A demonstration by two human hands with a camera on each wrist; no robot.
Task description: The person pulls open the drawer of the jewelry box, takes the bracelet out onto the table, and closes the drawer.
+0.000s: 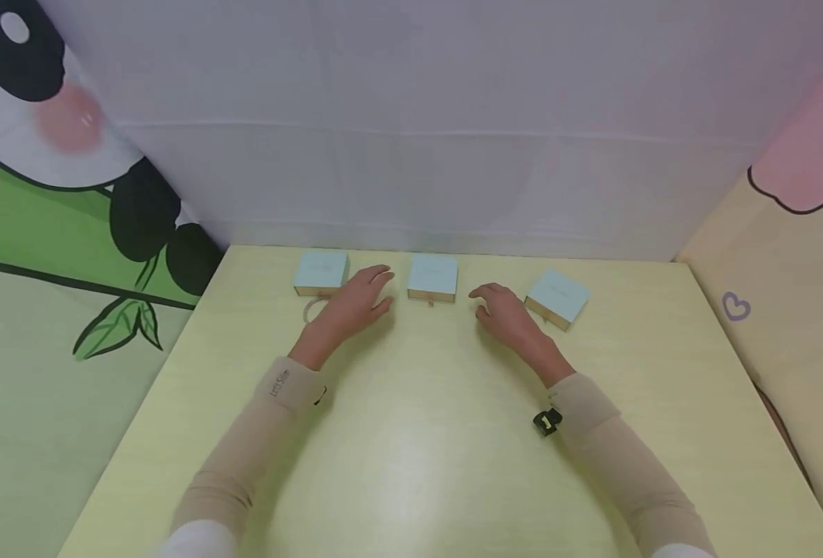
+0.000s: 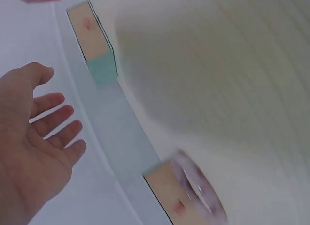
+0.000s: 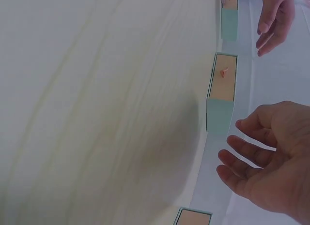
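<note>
Three small pale-blue boxes with tan fronts sit along the back of the table: a left box (image 1: pixel 321 271), a middle box (image 1: pixel 432 277) and a right box (image 1: pixel 558 297), the last turned at an angle. Each front has a small reddish tab, clearest on the middle box in the right wrist view. A marbled whitish bangle (image 2: pixel 197 186) lies in front of the left box, partly behind my left arm in the head view. My left hand (image 1: pixel 358 304) hovers between the left and middle boxes, holding nothing. Between the middle and right boxes is my right hand (image 1: pixel 507 316), fingers loosely bent, also holding nothing.
The pale yellow table (image 1: pixel 411 434) ends at a whitish cloth backdrop (image 1: pixel 411 178) just behind the boxes. Panels with cartoon drawings stand on both sides. A small black device (image 1: pixel 547 421) is on my right wrist.
</note>
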